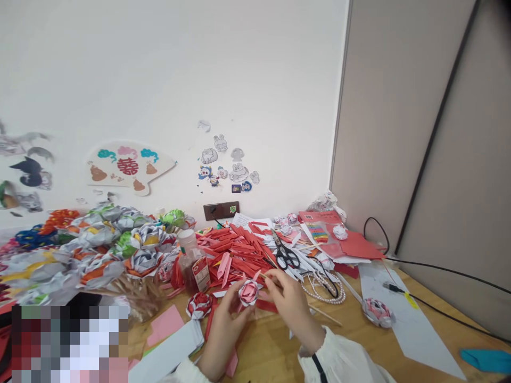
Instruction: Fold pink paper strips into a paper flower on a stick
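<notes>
Over the wooden table, my left hand (231, 315) holds a pink and white folded-paper flower (249, 292) between thumb and fingers. Just right of the flower is my right hand (282, 293), its fingers pinched round the end of a thin wooden stick (263, 275). A red and white paper flower (199, 305) lies left of my left hand. Behind both hands spreads a pile of folded red paper strips (239, 246), with a few pink ones. Black-handled scissors (287, 256) rest on the right part of the pile.
Many paper flowers (107, 236) are heaped at the left. A jar (188, 260) stands beside a small red box (201, 274). Looped pearl beads (324, 288), another paper flower (378, 311) and a black cable (435, 306) lie at the right. White paper sheets (170, 348) are front left.
</notes>
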Action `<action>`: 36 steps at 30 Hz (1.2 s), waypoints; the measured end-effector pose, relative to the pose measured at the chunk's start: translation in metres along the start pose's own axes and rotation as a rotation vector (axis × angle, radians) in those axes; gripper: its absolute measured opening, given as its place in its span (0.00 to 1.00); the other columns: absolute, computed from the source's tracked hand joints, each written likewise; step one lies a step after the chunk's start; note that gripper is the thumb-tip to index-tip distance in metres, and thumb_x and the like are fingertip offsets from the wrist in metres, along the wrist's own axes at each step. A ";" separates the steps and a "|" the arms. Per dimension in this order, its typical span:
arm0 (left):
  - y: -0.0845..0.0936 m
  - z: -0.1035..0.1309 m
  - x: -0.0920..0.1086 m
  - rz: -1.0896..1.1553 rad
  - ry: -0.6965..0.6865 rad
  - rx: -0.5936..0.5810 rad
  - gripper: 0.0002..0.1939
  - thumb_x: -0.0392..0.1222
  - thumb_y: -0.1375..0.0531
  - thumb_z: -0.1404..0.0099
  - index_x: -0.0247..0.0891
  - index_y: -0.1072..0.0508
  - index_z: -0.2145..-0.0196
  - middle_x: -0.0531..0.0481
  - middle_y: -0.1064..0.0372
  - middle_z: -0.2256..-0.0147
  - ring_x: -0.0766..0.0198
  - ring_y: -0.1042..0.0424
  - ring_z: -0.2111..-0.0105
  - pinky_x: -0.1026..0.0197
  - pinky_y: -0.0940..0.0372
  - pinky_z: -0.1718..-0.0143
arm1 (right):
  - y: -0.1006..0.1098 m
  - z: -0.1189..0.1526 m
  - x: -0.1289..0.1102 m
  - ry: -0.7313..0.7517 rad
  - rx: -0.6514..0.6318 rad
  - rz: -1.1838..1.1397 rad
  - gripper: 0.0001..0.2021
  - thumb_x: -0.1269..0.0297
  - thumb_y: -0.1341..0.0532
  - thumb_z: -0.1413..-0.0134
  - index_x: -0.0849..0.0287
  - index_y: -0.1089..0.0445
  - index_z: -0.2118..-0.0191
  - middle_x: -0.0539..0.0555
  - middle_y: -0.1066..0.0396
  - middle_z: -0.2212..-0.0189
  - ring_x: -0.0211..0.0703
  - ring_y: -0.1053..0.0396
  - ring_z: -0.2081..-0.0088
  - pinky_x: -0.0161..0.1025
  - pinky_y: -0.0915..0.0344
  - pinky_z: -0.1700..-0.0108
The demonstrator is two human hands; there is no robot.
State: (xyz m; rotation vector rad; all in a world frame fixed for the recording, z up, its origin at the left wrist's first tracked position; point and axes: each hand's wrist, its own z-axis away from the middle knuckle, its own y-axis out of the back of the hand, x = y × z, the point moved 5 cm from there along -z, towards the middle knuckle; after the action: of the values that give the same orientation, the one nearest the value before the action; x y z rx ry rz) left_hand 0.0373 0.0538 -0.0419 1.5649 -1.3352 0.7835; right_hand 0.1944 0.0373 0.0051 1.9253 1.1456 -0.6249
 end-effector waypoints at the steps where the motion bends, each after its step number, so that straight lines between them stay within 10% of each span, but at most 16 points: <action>1: 0.002 -0.001 -0.002 0.005 0.003 0.039 0.23 0.38 0.41 0.48 0.38 0.37 0.53 0.44 0.31 0.54 0.57 0.31 0.54 0.56 0.35 0.55 | 0.002 0.001 -0.002 0.029 0.025 0.045 0.09 0.65 0.49 0.43 0.58 0.32 0.64 0.52 0.29 0.72 0.40 0.32 0.72 0.34 0.39 0.71; 9: 0.017 -0.002 0.009 -0.166 -0.102 0.227 0.20 0.41 0.36 0.52 0.38 0.34 0.60 0.45 0.33 0.58 0.55 0.32 0.57 0.55 0.34 0.59 | -0.011 0.009 -0.007 0.157 -0.039 0.234 0.07 0.70 0.49 0.44 0.58 0.33 0.66 0.51 0.30 0.72 0.40 0.33 0.70 0.33 0.43 0.68; 23: 0.000 -0.001 0.018 0.010 0.074 -0.084 0.20 0.36 0.36 0.55 0.38 0.31 0.61 0.46 0.29 0.60 0.55 0.30 0.59 0.57 0.33 0.59 | -0.012 0.008 -0.007 0.116 -0.099 0.254 0.08 0.69 0.48 0.45 0.58 0.32 0.70 0.50 0.31 0.74 0.38 0.34 0.71 0.31 0.45 0.69; 36: 0.007 0.000 0.008 -0.168 0.015 0.101 0.23 0.39 0.37 0.53 0.38 0.36 0.58 0.49 0.31 0.64 0.59 0.30 0.66 0.56 0.33 0.64 | -0.021 0.015 -0.005 0.074 -0.038 0.153 0.12 0.75 0.49 0.46 0.56 0.33 0.61 0.51 0.30 0.66 0.41 0.32 0.65 0.35 0.40 0.64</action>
State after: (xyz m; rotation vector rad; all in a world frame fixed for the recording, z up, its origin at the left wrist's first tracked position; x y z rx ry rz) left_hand 0.0327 0.0509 -0.0328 1.7218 -1.1517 0.7665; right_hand 0.1737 0.0286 -0.0076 1.9958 1.0361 -0.4500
